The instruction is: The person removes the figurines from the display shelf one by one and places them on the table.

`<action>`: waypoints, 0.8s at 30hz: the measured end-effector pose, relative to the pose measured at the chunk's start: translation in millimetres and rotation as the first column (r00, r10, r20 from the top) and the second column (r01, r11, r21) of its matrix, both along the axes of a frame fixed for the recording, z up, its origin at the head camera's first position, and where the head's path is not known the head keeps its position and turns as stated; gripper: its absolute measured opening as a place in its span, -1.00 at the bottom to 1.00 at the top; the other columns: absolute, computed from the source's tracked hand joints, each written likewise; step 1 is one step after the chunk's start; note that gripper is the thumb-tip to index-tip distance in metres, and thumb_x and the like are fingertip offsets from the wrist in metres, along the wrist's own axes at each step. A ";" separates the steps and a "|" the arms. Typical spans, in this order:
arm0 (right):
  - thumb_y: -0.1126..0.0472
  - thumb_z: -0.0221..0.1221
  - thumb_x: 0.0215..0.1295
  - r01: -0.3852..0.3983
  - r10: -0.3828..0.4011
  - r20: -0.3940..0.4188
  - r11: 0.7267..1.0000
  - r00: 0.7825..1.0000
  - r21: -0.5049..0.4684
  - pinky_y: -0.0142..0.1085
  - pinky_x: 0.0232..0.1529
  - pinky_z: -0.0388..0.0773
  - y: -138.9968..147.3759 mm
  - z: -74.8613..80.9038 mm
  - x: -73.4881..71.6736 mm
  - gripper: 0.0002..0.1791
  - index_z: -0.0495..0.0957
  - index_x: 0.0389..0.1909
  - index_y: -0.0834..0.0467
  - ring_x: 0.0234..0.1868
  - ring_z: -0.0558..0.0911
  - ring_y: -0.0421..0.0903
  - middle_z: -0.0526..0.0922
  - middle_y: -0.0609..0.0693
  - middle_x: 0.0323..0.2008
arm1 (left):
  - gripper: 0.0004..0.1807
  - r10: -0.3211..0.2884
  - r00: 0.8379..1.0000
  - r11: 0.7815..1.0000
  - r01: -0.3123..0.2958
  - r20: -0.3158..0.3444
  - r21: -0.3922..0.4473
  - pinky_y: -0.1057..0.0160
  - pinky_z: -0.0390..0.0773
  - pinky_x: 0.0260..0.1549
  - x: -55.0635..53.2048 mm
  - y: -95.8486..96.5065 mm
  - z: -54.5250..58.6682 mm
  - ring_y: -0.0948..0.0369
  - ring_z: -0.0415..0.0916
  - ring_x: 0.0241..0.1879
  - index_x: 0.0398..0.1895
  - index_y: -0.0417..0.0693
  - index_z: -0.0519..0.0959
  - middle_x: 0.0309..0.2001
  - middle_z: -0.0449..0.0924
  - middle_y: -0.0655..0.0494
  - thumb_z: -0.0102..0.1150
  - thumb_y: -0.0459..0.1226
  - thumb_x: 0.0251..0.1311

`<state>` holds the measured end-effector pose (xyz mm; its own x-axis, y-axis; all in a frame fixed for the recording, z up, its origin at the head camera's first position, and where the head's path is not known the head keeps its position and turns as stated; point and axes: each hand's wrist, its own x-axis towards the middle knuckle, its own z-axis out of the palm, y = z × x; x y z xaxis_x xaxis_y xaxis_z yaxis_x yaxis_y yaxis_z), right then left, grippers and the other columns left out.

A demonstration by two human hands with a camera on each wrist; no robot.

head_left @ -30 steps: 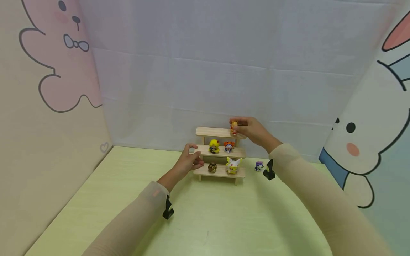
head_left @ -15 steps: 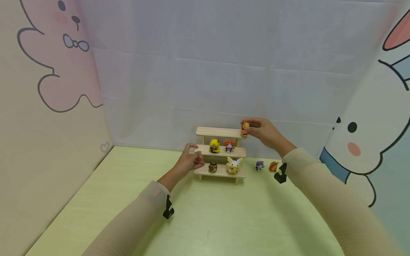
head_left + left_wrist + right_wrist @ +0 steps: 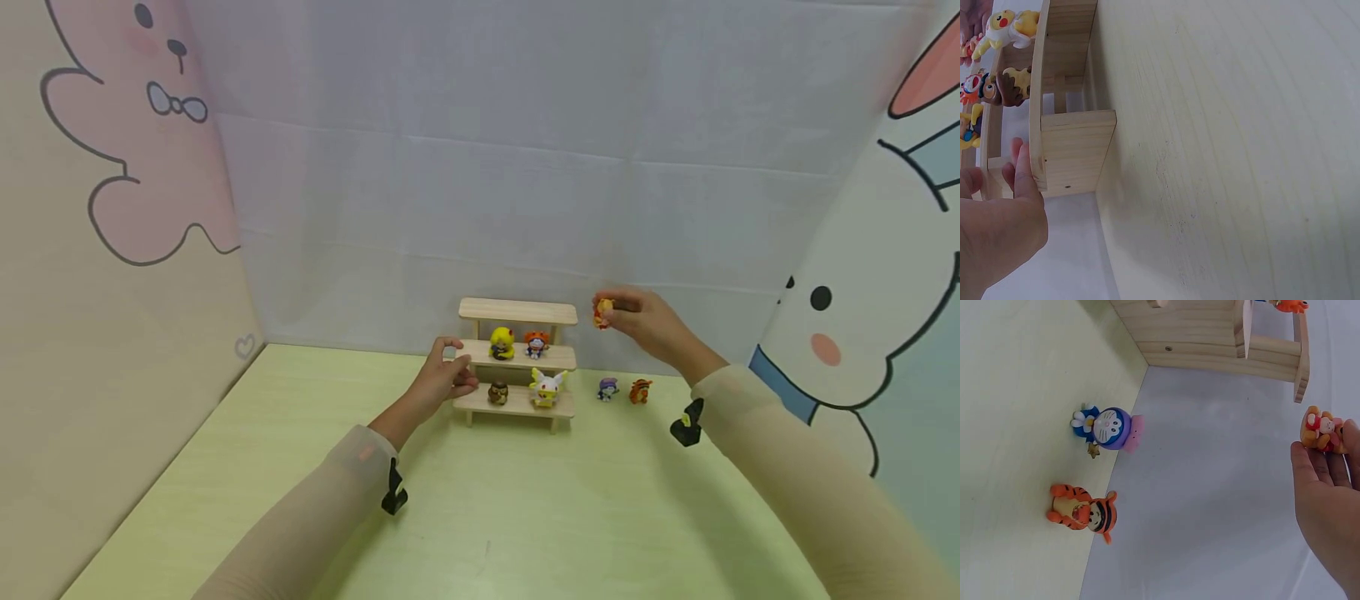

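Observation:
My right hand pinches a small yellow-and-red figurine in the air, right of the top tier of a three-tier wooden display shelf. In the right wrist view that figurine shows a small pink figure on its front; fingers hide part of it. At the shelf's left end, my left hand grips the tier edges. A yellow-haired figurine and an orange-hooded figurine stand on the middle tier. Below them, the lowest tier bears a brown owl-like figurine and a white-and-yellow long-eared figurine.
On the table, right of the shelf, stand a blue-and-purple cat figurine and an orange striped tiger figurine. A white cloth wall rises behind, with printed side walls at left and right.
My right hand has carried the yellow-and-red figurine rightward off the top tier and slightly down. The tiger figurine has come into sight from behind my right wrist. My left hand stays put.

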<state>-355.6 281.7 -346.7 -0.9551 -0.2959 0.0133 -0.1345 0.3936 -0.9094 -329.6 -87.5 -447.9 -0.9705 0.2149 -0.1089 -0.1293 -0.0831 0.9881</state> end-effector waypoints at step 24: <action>0.13 0.11 0.60 0.001 0.003 0.058 0.999 0.998 -0.054 -0.46 0.20 0.53 65.5 -38.1 25.2 -0.38 0.23 0.51 0.35 0.13 0.52 -0.28 0.36 0.25 0.36 | -0.64 0.000 1.000 1.000 0.000 -0.006 0.002 0.06 0.74 -0.04 2.5 -0.2 1.4 0.09 0.66 -0.31 0.29 0.00 0.18 -0.27 0.52 -0.10 0.02 -0.24 0.59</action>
